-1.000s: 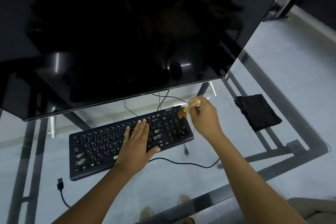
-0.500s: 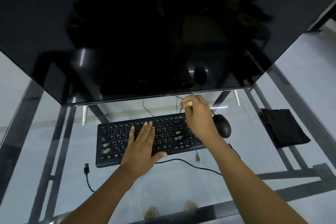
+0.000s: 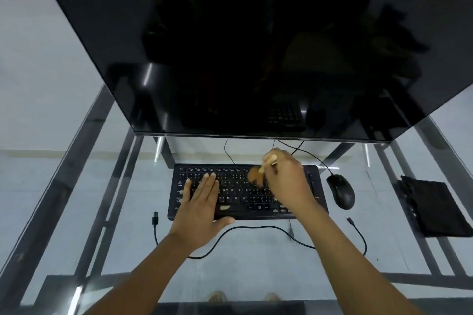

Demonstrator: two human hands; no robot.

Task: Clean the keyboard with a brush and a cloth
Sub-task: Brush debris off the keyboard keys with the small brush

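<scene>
Keyboard: black, lying flat on the glass table, just below the bottom edge of the monitor; small pale bits sit among the keys at the left end and near the bottom row.
Left hand: palm down on the left half of the keyboard, fingers stretched out straight and close together, thumb spread to the side past the front edge; it grips nothing.
Right hand: over the right half of the keyboard, fingers curled closed around the pale handle of the brush.
Brush: handle slanting up out of the right hand, brown bristles blurred and down on the keys near the keyboard's middle.
Cloth: dark, folded, on the table at the far right, well apart from the keyboard.
Mouse: black, just right of the keyboard, between it and the cloth.
Monitor: large, dark, screen off, filling the upper view.
Cables: black, looping over the table in front of the keyboard.
</scene>
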